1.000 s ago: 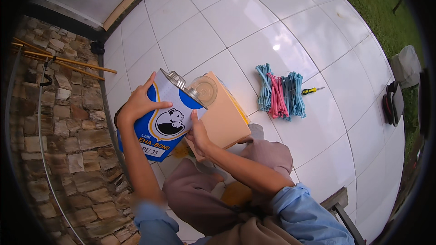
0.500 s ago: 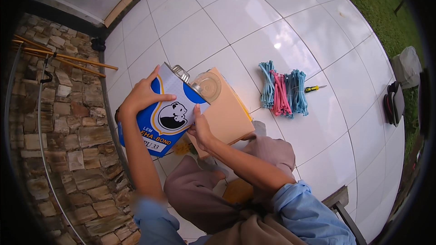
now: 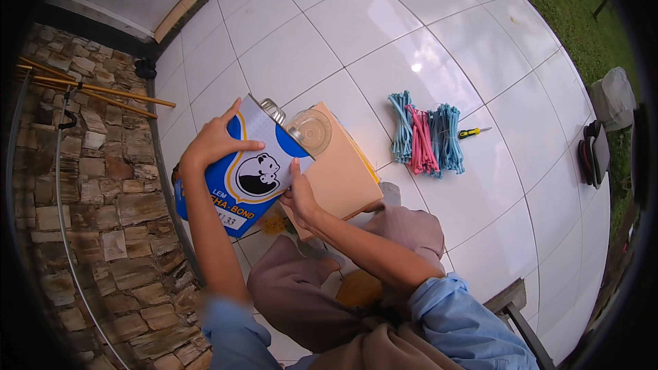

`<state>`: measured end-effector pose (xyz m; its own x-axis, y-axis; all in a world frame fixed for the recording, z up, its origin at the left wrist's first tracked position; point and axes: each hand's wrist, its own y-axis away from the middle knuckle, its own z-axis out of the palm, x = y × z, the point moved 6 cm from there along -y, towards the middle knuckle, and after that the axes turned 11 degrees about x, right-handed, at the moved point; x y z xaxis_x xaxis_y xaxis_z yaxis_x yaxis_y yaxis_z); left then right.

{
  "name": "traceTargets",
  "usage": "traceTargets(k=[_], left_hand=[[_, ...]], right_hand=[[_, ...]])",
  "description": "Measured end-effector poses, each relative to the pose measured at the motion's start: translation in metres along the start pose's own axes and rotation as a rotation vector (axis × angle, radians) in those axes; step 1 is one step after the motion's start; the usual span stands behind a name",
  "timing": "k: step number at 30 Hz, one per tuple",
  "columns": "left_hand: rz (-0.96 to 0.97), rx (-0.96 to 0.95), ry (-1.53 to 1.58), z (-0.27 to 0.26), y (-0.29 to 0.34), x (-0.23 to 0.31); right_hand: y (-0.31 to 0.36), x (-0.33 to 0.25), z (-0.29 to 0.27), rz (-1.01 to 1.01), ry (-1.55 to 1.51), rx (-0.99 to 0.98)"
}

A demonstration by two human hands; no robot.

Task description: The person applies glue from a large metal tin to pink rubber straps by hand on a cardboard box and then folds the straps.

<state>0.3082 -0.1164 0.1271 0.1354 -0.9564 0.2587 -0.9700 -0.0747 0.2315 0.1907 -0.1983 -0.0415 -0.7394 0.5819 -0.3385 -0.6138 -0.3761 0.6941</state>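
A blue and white glue tin (image 3: pixel 255 177) with a picture of bears on its front is tilted in front of me, held between both hands. My left hand (image 3: pixel 218 142) grips its upper left side, thumb laid across the front face. On the right side, my right hand (image 3: pixel 300 195) holds the edge with its thumb against the front. The tin's metal spout cap (image 3: pixel 274 111) shows at its top edge. Just to the right of the tin, a clear round dish (image 3: pixel 310 130) lies on a peach-coloured flat board (image 3: pixel 343 171).
Bundles of light blue (image 3: pixel 449 140) and pink plastic strips (image 3: pixel 421 140) lie on the white tiled floor (image 3: pixel 329 34) at the right, beside a yellow and black screwdriver (image 3: pixel 473 133). A dark pouch (image 3: pixel 595 154) is farther right. Stone paving (image 3: pixel 103 199) borders the left side.
The tin and both hands have barely moved; the tin sits very slightly farther left and lower. Both hands keep the same hold.
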Motion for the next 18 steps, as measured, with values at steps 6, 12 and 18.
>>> traceTargets(k=[6,12,18], left_hand=[[-0.003,0.01,0.013,-0.003,-0.001,0.002],[-0.008,0.022,0.009,-0.008,-0.001,0.005],[-0.028,0.009,-0.055,-0.009,-0.007,-0.001]], right_hand=[[0.005,-0.012,0.002,-0.027,0.004,0.015],[0.009,-0.019,0.006,0.006,0.004,0.015],[0.003,-0.013,0.008,0.023,0.002,-0.018]])
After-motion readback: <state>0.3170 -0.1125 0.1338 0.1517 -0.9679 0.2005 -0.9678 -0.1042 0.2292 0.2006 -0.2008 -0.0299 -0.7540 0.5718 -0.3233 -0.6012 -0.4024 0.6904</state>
